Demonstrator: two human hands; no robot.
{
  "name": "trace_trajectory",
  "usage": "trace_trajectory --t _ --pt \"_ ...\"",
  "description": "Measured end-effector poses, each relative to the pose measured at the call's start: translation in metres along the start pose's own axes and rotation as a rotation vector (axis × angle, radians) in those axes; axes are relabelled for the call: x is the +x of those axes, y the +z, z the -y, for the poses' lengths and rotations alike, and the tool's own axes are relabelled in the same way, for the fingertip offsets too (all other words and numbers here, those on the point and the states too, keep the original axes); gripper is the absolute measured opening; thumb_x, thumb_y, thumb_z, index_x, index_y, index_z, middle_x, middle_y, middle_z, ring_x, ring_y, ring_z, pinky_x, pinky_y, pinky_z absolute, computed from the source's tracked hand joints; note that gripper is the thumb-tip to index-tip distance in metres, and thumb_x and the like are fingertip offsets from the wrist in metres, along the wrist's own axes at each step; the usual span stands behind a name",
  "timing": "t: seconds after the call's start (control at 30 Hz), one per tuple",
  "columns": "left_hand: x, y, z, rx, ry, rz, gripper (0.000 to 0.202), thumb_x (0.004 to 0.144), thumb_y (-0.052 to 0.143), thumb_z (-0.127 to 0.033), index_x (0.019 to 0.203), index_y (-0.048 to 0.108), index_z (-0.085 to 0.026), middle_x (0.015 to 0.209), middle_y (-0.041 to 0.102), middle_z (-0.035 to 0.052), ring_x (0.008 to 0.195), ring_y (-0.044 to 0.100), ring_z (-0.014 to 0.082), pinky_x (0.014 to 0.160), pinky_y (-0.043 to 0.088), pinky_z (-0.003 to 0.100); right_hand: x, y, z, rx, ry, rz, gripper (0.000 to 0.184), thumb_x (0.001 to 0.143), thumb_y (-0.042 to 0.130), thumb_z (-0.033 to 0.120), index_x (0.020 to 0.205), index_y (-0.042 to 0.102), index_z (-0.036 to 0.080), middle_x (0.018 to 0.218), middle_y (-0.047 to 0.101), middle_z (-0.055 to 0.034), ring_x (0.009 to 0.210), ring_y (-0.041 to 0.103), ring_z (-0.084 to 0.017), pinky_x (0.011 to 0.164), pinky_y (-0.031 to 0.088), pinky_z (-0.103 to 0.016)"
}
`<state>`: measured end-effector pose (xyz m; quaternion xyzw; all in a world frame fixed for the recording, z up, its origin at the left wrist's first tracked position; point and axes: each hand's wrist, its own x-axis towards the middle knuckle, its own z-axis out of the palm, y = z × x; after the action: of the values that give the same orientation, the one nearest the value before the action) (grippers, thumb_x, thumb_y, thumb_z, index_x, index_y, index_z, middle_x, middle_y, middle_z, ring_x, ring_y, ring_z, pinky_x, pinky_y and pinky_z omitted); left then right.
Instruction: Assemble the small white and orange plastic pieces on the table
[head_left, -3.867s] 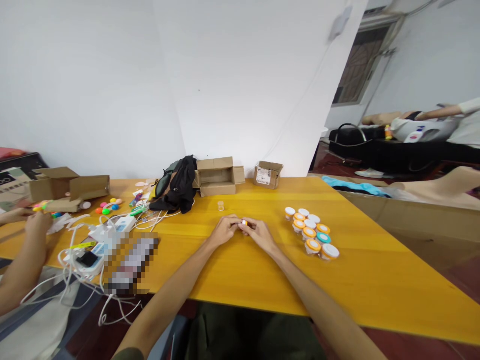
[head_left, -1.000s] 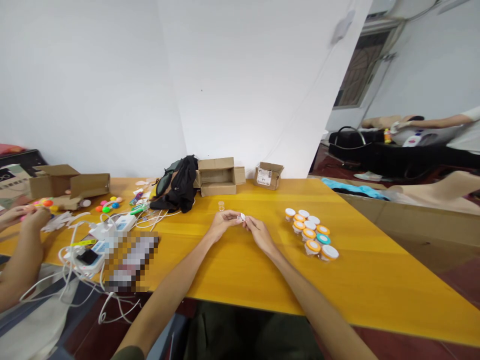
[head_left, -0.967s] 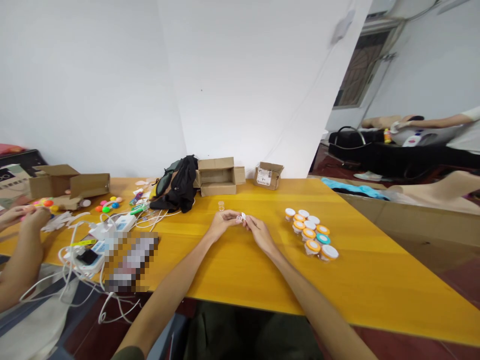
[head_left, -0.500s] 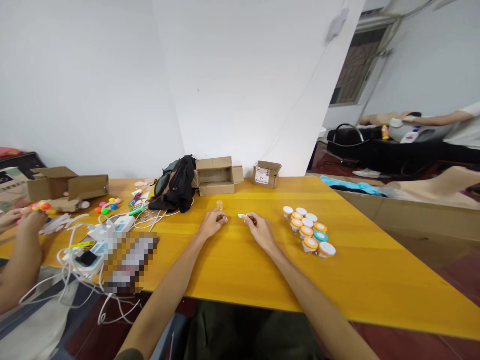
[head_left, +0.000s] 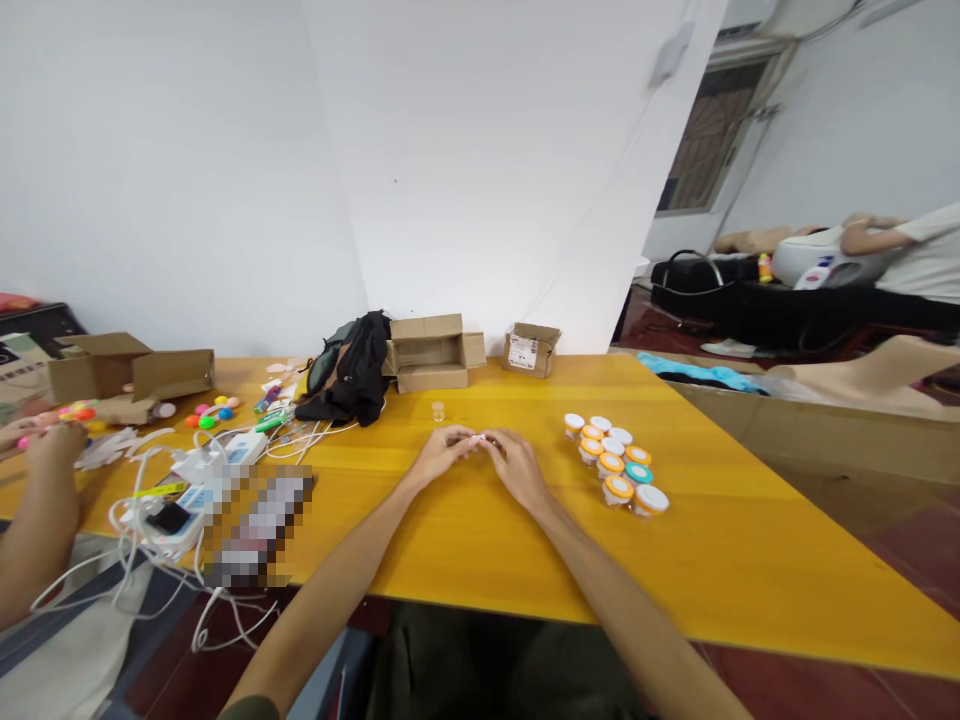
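Above the middle of the table, my left hand (head_left: 441, 455) and my right hand (head_left: 517, 466) meet at the fingertips. Both are closed in a pinch around a small white piece (head_left: 478, 438); its kind is too small to make out. Just beyond my left hand stands a small clear jar (head_left: 438, 411) with no lid visible on it. To the right of my right hand, several small jars with lids stand in a cluster, among them one with an orange lid (head_left: 618, 488), one with a teal lid (head_left: 638, 473) and one with a white lid (head_left: 651, 498).
A cardboard box (head_left: 431, 352), a smaller box (head_left: 531, 350) and a black bag (head_left: 352, 375) line the wall. At left lie power strips with white cables (head_left: 244, 452), a blurred-out dark device (head_left: 259, 530) and coloured balls (head_left: 206, 422). A co-worker's arm (head_left: 49, 500) reaches in at far left.
My hands have come together; they were apart, with a white piece in my right fingertips. Now the fingertips of both hands meet at it. The clear jar stays in place.
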<state>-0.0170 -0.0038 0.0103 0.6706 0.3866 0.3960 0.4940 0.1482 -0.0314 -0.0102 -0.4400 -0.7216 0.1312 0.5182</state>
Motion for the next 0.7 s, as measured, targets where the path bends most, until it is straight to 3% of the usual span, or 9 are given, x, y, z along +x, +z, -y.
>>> trace_trajectory --t 0.23,0.53,0.7 --pt "0.002 -0.004 -0.002 -0.093 0.020 -0.092 0.037 0.057 0.084 -0.043 0.077 0.064 -0.018 0.075 0.068 0.0014 0.070 0.062 0.0142 0.069 0.048 0.026 0.000 -0.001 0.009 0.049 0.099 0.084 0.031 0.093 0.045 0.042 0.091 0.070 0.024 0.086 0.072 -0.0056 0.077 0.064 -0.021 0.074 0.050 -0.033" --pt "-0.001 0.004 0.000 -0.121 0.052 0.007 0.034 0.057 0.086 -0.035 0.073 0.062 -0.016 0.073 0.069 0.0004 0.072 0.065 0.0145 0.074 0.050 0.027 -0.003 -0.002 0.004 -0.149 0.153 0.162 0.031 0.096 0.039 0.039 0.081 0.063 0.025 0.083 0.071 -0.0047 0.077 0.064 -0.021 0.067 0.043 -0.028" --pt "-0.002 0.004 -0.002 -0.168 0.042 0.013 0.038 0.054 0.087 -0.039 0.069 0.061 -0.016 0.075 0.072 0.0026 0.075 0.068 0.0170 0.078 0.052 0.031 -0.004 -0.001 -0.002 -0.238 0.154 0.202 0.032 0.097 0.036 0.037 0.078 0.059 0.025 0.082 0.069 -0.0050 0.073 0.063 -0.020 0.064 0.039 -0.028"
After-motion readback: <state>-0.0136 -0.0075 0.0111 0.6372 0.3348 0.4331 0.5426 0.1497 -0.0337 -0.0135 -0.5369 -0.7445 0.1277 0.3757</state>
